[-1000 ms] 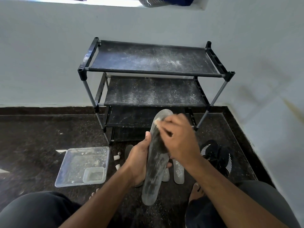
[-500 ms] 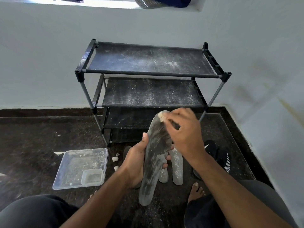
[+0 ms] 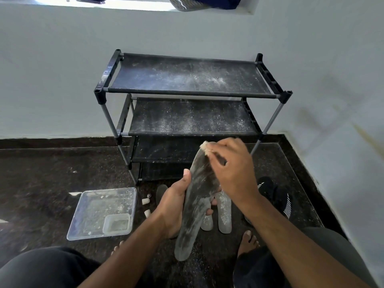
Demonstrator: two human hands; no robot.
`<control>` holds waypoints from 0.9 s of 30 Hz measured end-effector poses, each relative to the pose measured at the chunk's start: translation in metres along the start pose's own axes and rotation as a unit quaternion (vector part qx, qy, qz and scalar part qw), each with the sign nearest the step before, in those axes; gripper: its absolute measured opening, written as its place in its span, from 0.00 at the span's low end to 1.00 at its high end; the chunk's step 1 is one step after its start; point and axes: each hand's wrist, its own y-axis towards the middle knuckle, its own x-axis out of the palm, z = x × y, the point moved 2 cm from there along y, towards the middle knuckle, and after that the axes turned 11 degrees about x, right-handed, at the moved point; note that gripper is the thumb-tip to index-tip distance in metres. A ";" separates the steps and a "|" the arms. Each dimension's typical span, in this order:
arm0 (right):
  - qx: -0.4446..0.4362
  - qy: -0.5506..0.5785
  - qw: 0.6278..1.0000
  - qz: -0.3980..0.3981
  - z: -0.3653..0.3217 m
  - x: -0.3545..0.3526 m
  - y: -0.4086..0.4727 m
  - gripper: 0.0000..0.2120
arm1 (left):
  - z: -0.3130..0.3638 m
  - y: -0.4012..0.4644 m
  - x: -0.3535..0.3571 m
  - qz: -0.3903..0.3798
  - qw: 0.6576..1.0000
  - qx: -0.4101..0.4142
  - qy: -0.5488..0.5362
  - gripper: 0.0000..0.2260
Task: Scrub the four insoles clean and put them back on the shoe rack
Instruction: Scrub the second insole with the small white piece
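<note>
My left hand grips a dusty grey insole around its middle and holds it upright over the floor. At the insole's top end my right hand pinches a small pale scrubbing piece against it. Two more pale insoles lie on the dark floor just behind the held one, partly hidden by it. A dark insole lies to their left. The black three-shelf shoe rack stands against the wall ahead, its shelves powdered with white dust.
A clear plastic tray with a small tub inside sits on the floor to the left. Small white bits lie beside it. Black shoes with white stripes rest at the right. My bare feet and knees frame the bottom.
My right hand has slid the scrubbing piece up the insole to its top end. The left hand keeps its grip on the insole.
</note>
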 end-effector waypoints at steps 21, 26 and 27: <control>-0.007 -0.009 1.000 0.002 0.013 -0.009 0.012 0.08 | 0.007 0.002 -0.006 0.001 1.000 0.013 -0.029 0.33; -0.068 -0.034 0.990 -0.120 0.016 0.001 0.001 0.07 | 0.013 0.004 -0.008 -0.005 0.997 0.021 -0.077 0.33; -0.065 -0.030 0.993 -0.094 0.016 -0.001 0.003 0.07 | 0.012 0.004 -0.007 -0.007 0.997 0.020 -0.068 0.33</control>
